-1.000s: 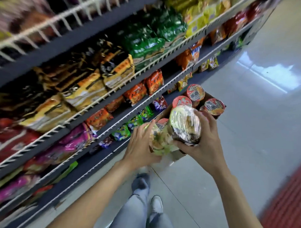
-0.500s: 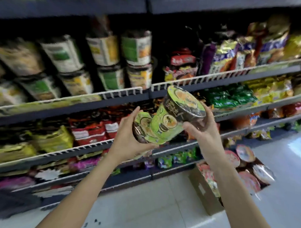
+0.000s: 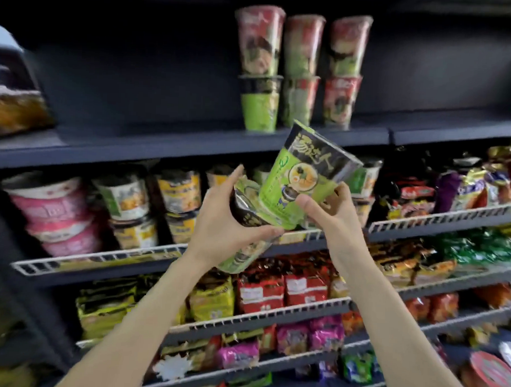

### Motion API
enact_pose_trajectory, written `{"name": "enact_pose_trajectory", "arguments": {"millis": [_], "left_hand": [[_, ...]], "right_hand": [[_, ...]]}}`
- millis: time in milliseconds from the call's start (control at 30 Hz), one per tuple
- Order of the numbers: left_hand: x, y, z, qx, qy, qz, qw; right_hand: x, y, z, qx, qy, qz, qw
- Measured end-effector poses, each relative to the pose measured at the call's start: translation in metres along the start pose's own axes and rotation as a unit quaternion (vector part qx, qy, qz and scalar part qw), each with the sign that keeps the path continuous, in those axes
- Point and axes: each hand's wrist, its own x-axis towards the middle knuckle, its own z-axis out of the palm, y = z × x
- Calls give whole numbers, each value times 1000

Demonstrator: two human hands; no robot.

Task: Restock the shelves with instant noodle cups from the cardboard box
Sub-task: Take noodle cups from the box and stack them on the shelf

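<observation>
From the head camera, both hands are raised in front of the dark shop shelving. The right hand [image 3: 326, 213] grips a green and black plastic-wrapped instant noodle cup [image 3: 304, 177], tilted with its wide top up and to the right, just below the front edge of the dark upper shelf [image 3: 175, 144]. The left hand [image 3: 227, 227] curls round a second green and black noodle cup [image 3: 248, 210], lying tilted beneath and touching the first. On that upper shelf, tall red and green cups [image 3: 299, 70] stand stacked in two tiers.

Dark shelving [image 3: 163, 149], white wire rails [image 3: 101, 260]
</observation>
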Motion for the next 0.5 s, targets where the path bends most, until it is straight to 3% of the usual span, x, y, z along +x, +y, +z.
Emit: {"name": "enact_pose_trajectory", "arguments": {"millis": [200,333,500], "left_hand": [[58,6,-66,35,82,59,994],[113,8,-88,55,125,37,990],[168,-3,-91,50,133,16,990]], "right_hand": [[58,-61,68,-16,-5,-96,995],[105,-94,100,-58,23,-180,982],[161,-106,136,-117,46,-226,966]]}}
